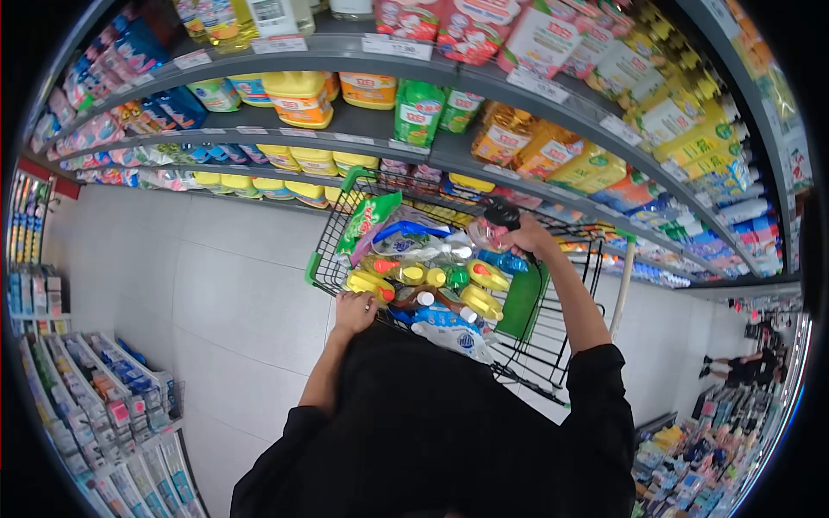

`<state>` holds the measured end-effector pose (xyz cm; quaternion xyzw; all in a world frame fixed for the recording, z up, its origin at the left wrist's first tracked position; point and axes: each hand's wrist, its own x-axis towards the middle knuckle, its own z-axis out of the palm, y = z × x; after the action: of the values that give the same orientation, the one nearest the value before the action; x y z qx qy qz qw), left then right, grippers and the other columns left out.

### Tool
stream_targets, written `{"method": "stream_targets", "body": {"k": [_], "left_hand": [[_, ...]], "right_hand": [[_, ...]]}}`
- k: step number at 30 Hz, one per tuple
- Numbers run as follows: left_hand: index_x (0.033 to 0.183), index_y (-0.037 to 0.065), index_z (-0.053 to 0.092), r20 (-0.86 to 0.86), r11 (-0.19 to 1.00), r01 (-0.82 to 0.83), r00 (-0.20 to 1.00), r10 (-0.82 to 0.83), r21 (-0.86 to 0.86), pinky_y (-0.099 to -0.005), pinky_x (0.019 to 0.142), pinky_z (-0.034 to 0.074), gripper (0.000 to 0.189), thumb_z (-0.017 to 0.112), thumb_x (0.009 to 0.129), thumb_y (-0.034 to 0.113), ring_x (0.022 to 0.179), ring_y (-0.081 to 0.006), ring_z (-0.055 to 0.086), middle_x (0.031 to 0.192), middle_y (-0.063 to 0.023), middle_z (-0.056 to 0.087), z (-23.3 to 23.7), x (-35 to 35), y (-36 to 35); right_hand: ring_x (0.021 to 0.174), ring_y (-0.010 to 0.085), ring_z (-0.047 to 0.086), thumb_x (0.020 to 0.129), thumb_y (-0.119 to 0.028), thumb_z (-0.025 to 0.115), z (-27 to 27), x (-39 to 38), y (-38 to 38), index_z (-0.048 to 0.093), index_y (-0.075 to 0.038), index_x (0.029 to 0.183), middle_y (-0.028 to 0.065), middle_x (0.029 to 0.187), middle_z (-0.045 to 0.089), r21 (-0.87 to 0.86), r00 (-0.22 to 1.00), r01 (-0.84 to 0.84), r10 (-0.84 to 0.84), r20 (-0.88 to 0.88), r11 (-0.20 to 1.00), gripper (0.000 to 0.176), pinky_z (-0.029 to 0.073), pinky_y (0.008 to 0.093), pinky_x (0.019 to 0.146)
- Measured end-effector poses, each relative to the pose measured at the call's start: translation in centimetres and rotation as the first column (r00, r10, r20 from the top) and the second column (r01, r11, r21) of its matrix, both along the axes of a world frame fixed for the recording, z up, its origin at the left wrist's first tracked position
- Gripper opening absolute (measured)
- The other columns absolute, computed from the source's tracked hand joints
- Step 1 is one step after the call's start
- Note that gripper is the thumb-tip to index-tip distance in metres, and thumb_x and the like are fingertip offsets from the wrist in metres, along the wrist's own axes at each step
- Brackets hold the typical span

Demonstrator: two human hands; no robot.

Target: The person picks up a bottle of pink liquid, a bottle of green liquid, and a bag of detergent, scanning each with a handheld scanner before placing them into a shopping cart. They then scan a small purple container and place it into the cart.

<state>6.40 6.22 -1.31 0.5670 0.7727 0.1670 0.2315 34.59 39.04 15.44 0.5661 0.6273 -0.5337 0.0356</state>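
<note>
A wire shopping cart with green corners [313,268] stands before me, loaded with bottles and bags. At its near left side, my left hand [356,314] curls over the rim beside a yellow bottle [370,285] with a red cap. My right hand [528,238] grips a clear, pinkish bottle with a black top [499,211] above the cart's far side. Below that hand lies a blue bottle [503,261]. A green bag [371,223] leans at the far left corner, and a blue-and-white pack [451,330] lies nearest my body.
Long shelves [354,121] of detergent jugs and bottles run behind the cart. A low display rack [95,406] stands at the left, with more stocked goods [704,440] at the lower right. Another person in dark clothes [749,369] is farther off at right. Pale floor tiles [233,276] show left.
</note>
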Motion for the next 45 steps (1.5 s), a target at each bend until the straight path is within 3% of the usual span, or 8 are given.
{"method": "stream_targets", "body": {"k": [5,7,13,17,26,28,37,45], "left_hand": [[0.095,0.016,0.071,-0.066,0.999,-0.022,0.998,0.024,0.027,-0.0445,0.093,0.039,0.022,0.057,0.086,0.03,0.093,-0.0283,0.065,0.089,-0.0095,0.072,-0.3,0.1,-0.4],[0.094,0.016,0.071,-0.051,0.998,-0.025,0.998,0.028,0.056,-0.0445,0.093,0.039,0.022,0.057,0.087,0.03,0.093,-0.0291,0.064,0.089,-0.0096,0.071,0.0,0.1,-0.5],[0.094,0.016,0.07,-0.016,0.999,-0.041,0.999,0.041,0.033,-0.0424,0.094,0.039,0.023,0.054,0.088,0.031,0.093,-0.0271,0.065,0.088,-0.01,0.071,-0.2,-0.3,-0.8],[0.096,0.015,0.07,-0.001,0.998,-0.031,1.0,0.031,0.057,-0.0422,0.095,0.038,0.025,0.054,0.088,0.032,0.093,-0.0272,0.066,0.088,-0.0114,0.07,-0.2,-0.1,-0.9],[0.091,0.017,0.07,-0.049,0.997,-0.027,0.998,0.024,-0.071,-0.0422,0.093,0.039,0.022,0.054,0.086,0.031,0.09,-0.026,0.067,0.086,-0.0088,0.071,0.3,0.0,0.1],[0.091,0.018,0.07,-0.06,0.994,-0.021,0.998,0.014,-0.11,-0.0422,0.091,0.039,0.021,0.054,0.086,0.031,0.088,-0.0257,0.067,0.085,-0.0079,0.071,0.3,0.0,0.3],[0.094,0.015,0.069,0.073,0.974,-0.018,0.997,0.035,-0.226,-0.0451,0.085,0.043,0.02,0.054,0.088,0.027,0.086,-0.0302,0.067,0.086,-0.0107,0.071,0.9,-0.4,1.9],[0.098,0.002,0.066,0.456,0.962,-0.044,0.886,-0.086,0.268,-0.0386,0.077,0.052,0.014,0.061,0.09,0.013,0.09,-0.0323,0.068,0.096,-0.0163,0.069,7.4,-0.8,11.1]], "right_hand": [[0.047,0.0161,0.057,0.071,-0.007,0.067,-11.2,-0.8,2.8,0.066,0.0,0.078,0.0095,0.059,0.061,0.159,0.985,-0.155,0.141,0.098,0.975,0.01,0.045,0.0321,0.042],[0.047,0.0169,0.057,0.072,-0.008,0.066,-10.0,-2.5,1.7,0.067,0.0,0.078,0.0092,0.058,0.061,-0.031,0.982,-0.15,0.152,0.111,0.988,0.01,0.045,0.0329,0.043],[0.056,0.0227,0.067,0.077,-0.017,0.066,-15.7,-1.1,0.8,0.071,-0.003,0.088,0.0158,0.071,0.068,0.083,0.864,-0.405,0.351,0.36,0.911,0.018,0.051,0.0346,0.051],[0.062,0.0242,0.07,0.077,-0.018,0.067,-20.9,3.3,1.3,0.068,-0.004,0.101,0.0157,0.078,0.07,0.178,0.888,-0.313,0.221,0.404,0.933,0.028,0.055,0.0354,0.057],[0.073,0.0306,0.072,0.072,-0.011,0.069,-21.2,6.2,0.7,0.064,0.001,0.109,0.0203,0.088,0.071,0.401,0.956,-0.19,0.075,0.285,0.896,0.039,0.058,0.0391,0.067],[0.093,0.0438,0.064,0.07,-0.021,0.073,-20.2,7.0,-0.4,0.065,-0.002,0.104,0.0234,0.099,0.068,0.638,0.973,-0.207,0.09,0.211,0.741,0.04,0.053,0.0464,0.083],[0.082,0.0435,0.067,0.069,-0.017,0.071,-11.6,10.3,-9.9,0.066,0.001,0.093,0.0264,0.082,0.067,0.592,0.992,0.017,-0.089,0.094,0.806,0.03,0.054,0.0475,0.072],[0.087,0.041,0.068,0.071,-0.012,0.076,-5.0,10.0,-20.3,0.065,0.002,0.096,0.0223,0.087,0.069,0.495,0.991,0.132,-0.11,-0.073,0.859,0.031,0.054,0.0444,0.074]]}}
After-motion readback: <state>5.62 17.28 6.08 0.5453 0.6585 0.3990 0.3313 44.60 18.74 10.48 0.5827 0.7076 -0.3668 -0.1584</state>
